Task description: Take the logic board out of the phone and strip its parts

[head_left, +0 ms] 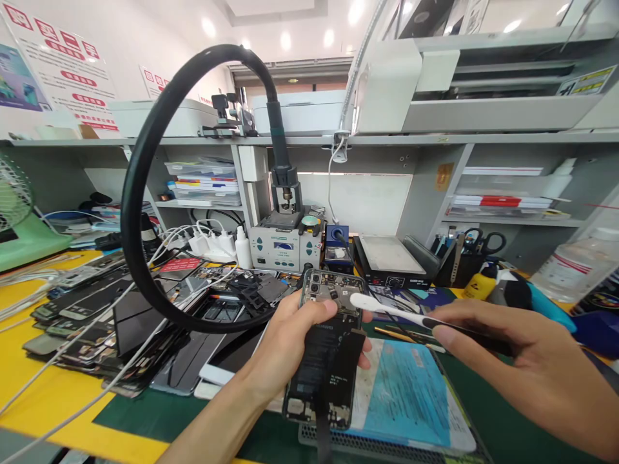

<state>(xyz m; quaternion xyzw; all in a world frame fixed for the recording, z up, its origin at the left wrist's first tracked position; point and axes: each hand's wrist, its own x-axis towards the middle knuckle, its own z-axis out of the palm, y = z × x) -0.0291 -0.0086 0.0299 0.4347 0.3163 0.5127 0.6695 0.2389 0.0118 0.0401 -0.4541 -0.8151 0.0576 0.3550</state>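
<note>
My left hand (291,335) is wrapped round an opened smartphone (323,361), its thumb lying over the upper inside. The phone's back cover is off; its camera lenses, circuit parts and black battery show, and a dark flex strip (323,428) hangs below its lower end. Between the thumb and fingers of my right hand (512,361) is a toothbrush (387,308) with a white head and a partly black handle. That head is over the phone's upper right corner; whether it touches cannot be told. Under the phone lies a worn blue and white pad (411,393).
Stacked phone screens and parts (91,309) fill the left. A thick black hose (133,193) loops from the grey hot air station (285,248) down beside my left hand. Behind stand a flat heating plate (389,254), scissors (483,241) and a clear bottle (578,267).
</note>
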